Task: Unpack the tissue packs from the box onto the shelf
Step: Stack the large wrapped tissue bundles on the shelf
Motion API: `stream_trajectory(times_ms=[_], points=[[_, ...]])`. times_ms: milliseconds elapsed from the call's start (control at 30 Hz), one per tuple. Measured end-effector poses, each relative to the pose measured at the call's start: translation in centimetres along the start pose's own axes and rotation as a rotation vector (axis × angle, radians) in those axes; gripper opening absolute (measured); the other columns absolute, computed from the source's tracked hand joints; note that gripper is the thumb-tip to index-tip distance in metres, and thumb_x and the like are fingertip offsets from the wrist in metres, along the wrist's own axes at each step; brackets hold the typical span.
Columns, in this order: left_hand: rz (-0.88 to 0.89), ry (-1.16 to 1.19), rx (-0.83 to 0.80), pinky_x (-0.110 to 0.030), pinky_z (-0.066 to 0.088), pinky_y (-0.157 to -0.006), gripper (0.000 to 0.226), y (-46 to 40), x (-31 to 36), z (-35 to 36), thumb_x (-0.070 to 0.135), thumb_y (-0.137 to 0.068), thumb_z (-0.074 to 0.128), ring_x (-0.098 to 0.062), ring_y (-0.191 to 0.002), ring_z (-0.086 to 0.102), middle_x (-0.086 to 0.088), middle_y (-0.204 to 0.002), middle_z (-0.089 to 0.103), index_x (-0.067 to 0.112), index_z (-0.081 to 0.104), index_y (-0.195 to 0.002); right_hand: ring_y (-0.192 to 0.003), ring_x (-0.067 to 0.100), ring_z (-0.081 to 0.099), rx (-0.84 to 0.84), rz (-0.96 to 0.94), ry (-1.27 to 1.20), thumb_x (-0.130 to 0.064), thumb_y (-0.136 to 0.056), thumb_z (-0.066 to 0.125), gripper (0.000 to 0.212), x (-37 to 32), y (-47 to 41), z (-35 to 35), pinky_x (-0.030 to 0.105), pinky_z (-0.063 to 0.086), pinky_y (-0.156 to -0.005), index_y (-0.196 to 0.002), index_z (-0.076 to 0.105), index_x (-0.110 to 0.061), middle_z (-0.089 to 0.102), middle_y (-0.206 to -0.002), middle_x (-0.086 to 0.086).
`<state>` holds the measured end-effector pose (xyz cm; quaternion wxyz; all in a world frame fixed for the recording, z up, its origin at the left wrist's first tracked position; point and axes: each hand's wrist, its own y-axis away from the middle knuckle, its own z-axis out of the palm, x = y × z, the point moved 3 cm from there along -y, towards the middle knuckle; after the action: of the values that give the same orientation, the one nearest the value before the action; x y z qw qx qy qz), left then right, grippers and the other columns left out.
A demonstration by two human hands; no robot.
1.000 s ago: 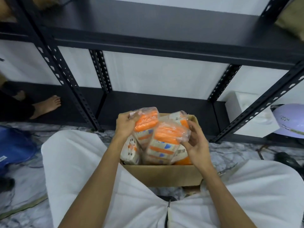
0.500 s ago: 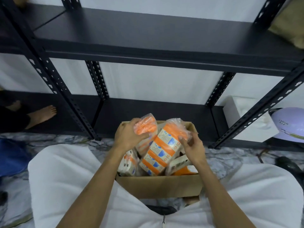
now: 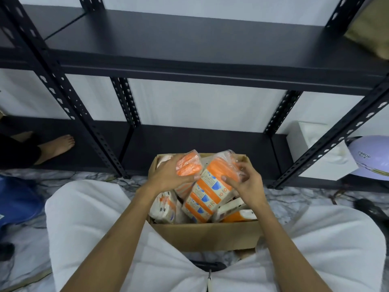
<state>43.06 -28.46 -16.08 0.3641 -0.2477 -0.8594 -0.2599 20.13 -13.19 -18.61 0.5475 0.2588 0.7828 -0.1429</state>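
Orange, crinkly plastic is wrapping two soft rectangular tissue packs above a brown cardboard box [image 3: 207,237]. The left hand [image 3: 168,178] is gripping one pack [image 3: 188,167]; the right hand [image 3: 245,183] is pinching the other pack [image 3: 208,194]. More packs [image 3: 166,209] are lying jumbled inside, partly hidden. The black metal shelf [image 3: 189,47] is standing beyond.

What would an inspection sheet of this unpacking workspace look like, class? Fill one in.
Surface: black shelf, lower board bare in the middle.
Job's things: cardboard box with tissue packs inside; two packs lifted.
Clutter: white tissue box, lilac helmet.
Grippers: left hand grips orange pack; right hand holds larger pack.
Cables: dark cord-like lines on floor, unclear.
Surroundings: marble floor, bare foot.
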Motion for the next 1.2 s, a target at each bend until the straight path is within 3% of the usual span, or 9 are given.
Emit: stream_trajectory(times_ms=[133, 233, 433, 500, 600, 733, 833, 1033, 1200], points=[[0.018, -0.014, 0.022, -0.040, 0.055, -0.097, 0.088, 0.1, 0.6, -0.9, 0.084, -0.064, 0.070, -0.006, -0.117, 0.061, 0.019, -0.128, 0.063, 0.043, 0.050, -0.139, -0.097, 0.014, 0.072, 0.066, -0.120, -0.088, -0.023, -0.073, 0.089, 0.041, -4.4, -0.1, -3.3, 0.030, 0.061, -0.075, -0.109, 0.070, -0.019, 0.073, -0.107, -0.004], [0.095, -0.072, 0.068, -0.041, 0.046, -0.109, 0.098, 0.1, 3.7, -1.7, 0.085, -0.067, 0.064, -0.011, -0.132, 0.051, 0.009, -0.146, 0.054, 0.039, 0.039, -0.150, -0.091, 0.022, 0.075, 0.084, -0.175, -0.180, -0.019, -0.073, 0.087, 0.037, -8.5, -0.2, -6.3, 0.039, 0.063, -0.075, -0.106, 0.071, -0.011, 0.076, -0.100, 0.002], [0.280, 0.160, -0.206, -0.042, 0.051, -0.107, 0.084, -0.5, 12.6, -3.2, 0.061, -0.080, 0.077, -0.005, -0.129, 0.056, 0.009, -0.144, 0.055, 0.041, 0.036, -0.150, -0.093, 0.034, 0.075, 0.189, -0.216, -0.343, -0.016, -0.081, 0.083, 0.024, -15.1, -1.9, -12.1, 0.055, 0.058, -0.087, -0.101, 0.072, -0.008, 0.077, -0.097, 0.013], [0.314, 0.236, -0.156, -0.044, 0.056, -0.100, 0.068, -0.8, 15.5, -4.4, 0.047, -0.087, 0.077, -0.009, -0.120, 0.063, 0.005, -0.138, 0.060, 0.034, 0.042, -0.144, -0.090, 0.035, 0.075, 0.267, -0.223, -0.401, -0.016, -0.081, 0.083, 0.025, -17.8, -2.4, -14.1, 0.057, 0.058, -0.085, -0.096, 0.069, -0.003, 0.076, -0.094, 0.015], [0.409, 0.251, -0.016, -0.045, 0.058, -0.093, 0.040, -1.2, 21.1, -7.7, 0.036, -0.092, 0.073, -0.012, -0.105, 0.071, 0.002, -0.123, 0.069, 0.024, 0.054, -0.126, -0.081, 0.029, 0.076, 0.382, -0.243, -0.462, -0.023, -0.078, 0.086, 0.043, -21.8, -2.6, -17.1, 0.048, 0.060, -0.072, -0.095, 0.061, 0.006, 0.075, -0.087, 0.013], [0.624, -0.053, 0.108, -0.028, 0.055, -0.088, 0.011, -1.9, 30.4, -13.7, 0.026, -0.100, 0.063, -0.005, -0.098, 0.071, 0.010, -0.108, 0.074, 0.022, 0.065, -0.110, -0.083, 0.028, 0.075, 0.416, -0.303, -0.403, -0.033, -0.078, 0.086, 0.049, -25.7, -3.3, -20.6, 0.043, 0.058, -0.072, -0.080, 0.057, 0.007, 0.071, -0.090, 0.026], [0.664, -0.204, 0.172, -0.027, 0.049, -0.088, 0.009, -4.8, 35.1, -16.3, 0.023, -0.102, 0.059, -0.006, -0.103, 0.065, 0.011, -0.112, 0.070, 0.022, 0.064, -0.110, -0.071, 0.016, 0.071, 0.443, -0.310, -0.326, -0.037, -0.079, 0.085, 0.050, -26.8, -4.8, -21.3, 0.034, 0.052, -0.064, -0.082, 0.053, 0.002, 0.068, -0.073, 0.008], [0.597, -0.464, 0.190, -0.037, 0.052, -0.090, 0.013, -14.7, 38.4, -16.9, 0.017, -0.101, 0.057, -0.021, -0.104, 0.066, -0.001, -0.111, 0.071, 0.023, 0.068, -0.105, -0.090, 0.014, 0.072, 0.595, -0.187, -0.495, -0.024, -0.086, 0.079, 0.046, -24.7, -9.0, -16.3, 0.021, 0.058, -0.064, -0.120, 0.051, -0.011, 0.068, -0.110, 0.006], [0.552, -0.444, 0.194, -0.031, 0.042, -0.104, 0.031, -18.2, 36.9, -14.8, 0.014, -0.102, 0.048, -0.022, -0.125, 0.058, -0.002, -0.133, 0.066, 0.018, 0.070, -0.125, -0.089, 0.008, 0.064, 0.636, -0.054, -0.258, -0.037, -0.090, 0.072, 0.039, -24.9, -11.2, -13.0, 0.014, 0.052, -0.065, -0.113, 0.048, -0.016, 0.061, -0.106, -0.004]])
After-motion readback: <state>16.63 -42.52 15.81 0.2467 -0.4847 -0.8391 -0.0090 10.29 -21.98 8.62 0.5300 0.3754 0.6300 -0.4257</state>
